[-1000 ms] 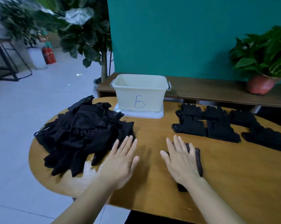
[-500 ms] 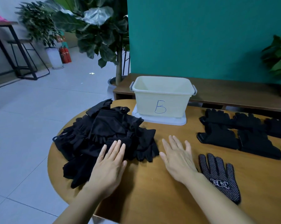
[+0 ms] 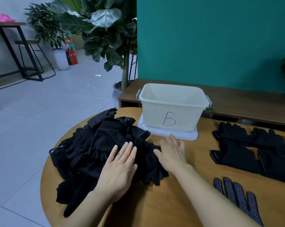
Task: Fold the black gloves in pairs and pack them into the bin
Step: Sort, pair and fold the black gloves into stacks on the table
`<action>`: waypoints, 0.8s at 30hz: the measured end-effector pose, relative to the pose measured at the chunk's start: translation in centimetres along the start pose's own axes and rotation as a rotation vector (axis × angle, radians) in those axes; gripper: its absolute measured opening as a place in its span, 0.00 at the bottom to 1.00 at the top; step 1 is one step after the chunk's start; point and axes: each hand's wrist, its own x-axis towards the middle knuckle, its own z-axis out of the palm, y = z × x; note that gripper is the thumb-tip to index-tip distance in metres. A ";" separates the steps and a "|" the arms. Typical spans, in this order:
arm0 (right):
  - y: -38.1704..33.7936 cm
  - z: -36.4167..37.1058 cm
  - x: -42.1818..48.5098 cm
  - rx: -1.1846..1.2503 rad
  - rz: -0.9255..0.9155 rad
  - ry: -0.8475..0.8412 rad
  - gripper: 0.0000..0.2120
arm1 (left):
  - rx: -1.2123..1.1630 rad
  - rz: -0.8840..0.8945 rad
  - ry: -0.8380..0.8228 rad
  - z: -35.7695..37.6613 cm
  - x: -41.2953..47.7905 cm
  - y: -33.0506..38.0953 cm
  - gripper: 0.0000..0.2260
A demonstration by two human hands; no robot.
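Note:
A heap of black gloves (image 3: 95,149) lies on the left part of the round wooden table (image 3: 187,202). My left hand (image 3: 118,171) lies flat on the heap with straight fingers. My right hand (image 3: 171,153) reaches over the heap's right edge, fingers spread and straight, holding nothing. A cream bin (image 3: 173,107) marked "B" stands empty on its white lid (image 3: 186,135) at the table's far side. One dotted black glove (image 3: 238,197) lies flat at the near right. Several folded black gloves (image 3: 246,149) lie in rows at the right.
A low wooden bench (image 3: 246,99) runs behind the table along the green wall. A large potted plant (image 3: 122,66) stands behind the table's far left edge. Tiled floor lies to the left of the table.
My view swung left. Both hands moved left and forward onto the glove heap; my right hand left the dotted glove lying on the table.

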 end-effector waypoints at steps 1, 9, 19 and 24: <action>0.1 0.0 0.1 0.024 -0.007 0.023 0.12 | 0.005 0.004 0.001 0.0 0.2 -0.1 0.24; 0.3 -5.1 -0.8 0.421 -0.127 0.280 0.06 | 0.003 -0.014 -0.003 -1.6 1.3 -1.0 0.25; 2.6 -13.7 -5.5 0.425 -0.223 0.314 0.04 | -0.198 0.021 0.076 -10.3 6.2 2.3 0.35; 3.5 -14.9 -8.9 0.399 -0.283 0.274 0.04 | -0.365 0.081 0.079 -12.9 7.8 6.9 0.27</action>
